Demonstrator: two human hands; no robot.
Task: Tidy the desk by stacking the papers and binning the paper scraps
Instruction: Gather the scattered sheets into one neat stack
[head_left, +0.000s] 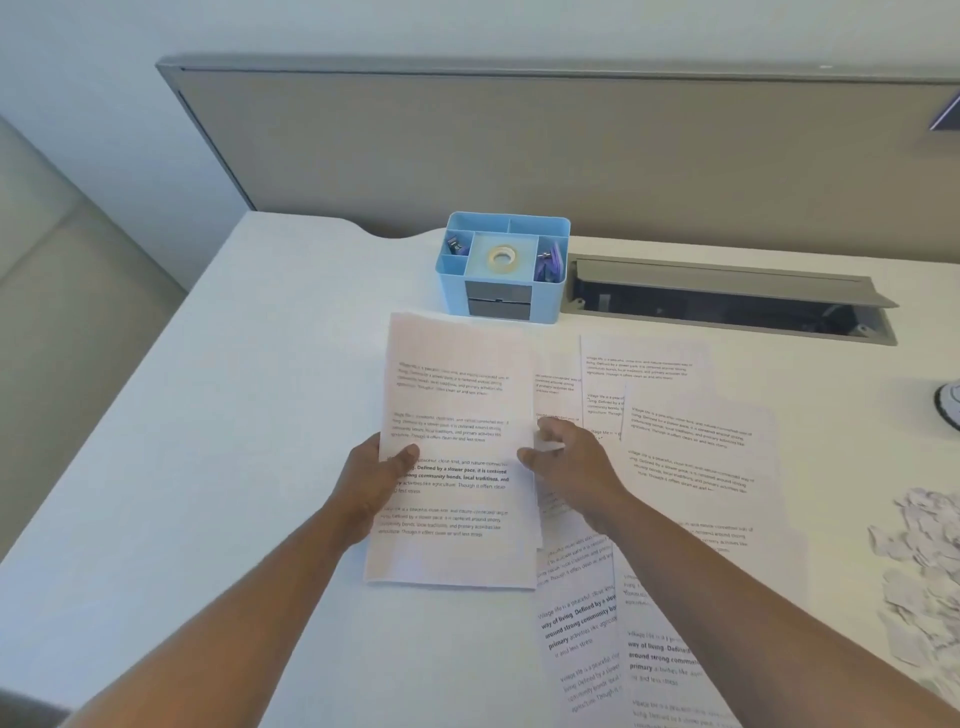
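An office workstation is shown. A white desk (218, 415) is backed by a grey partition panel (519, 156) across the upper frame. A cable hatch (727, 301) is set into the desktop at centre right, beside a blue desk organiser (501, 267), and printed sheets (691, 457) are spread below.

Both hands, left (375, 475) and right (569, 457), grip a stack (457, 447); loose sheets (691, 467) at three o'clock, scraps (919, 561) beyond.
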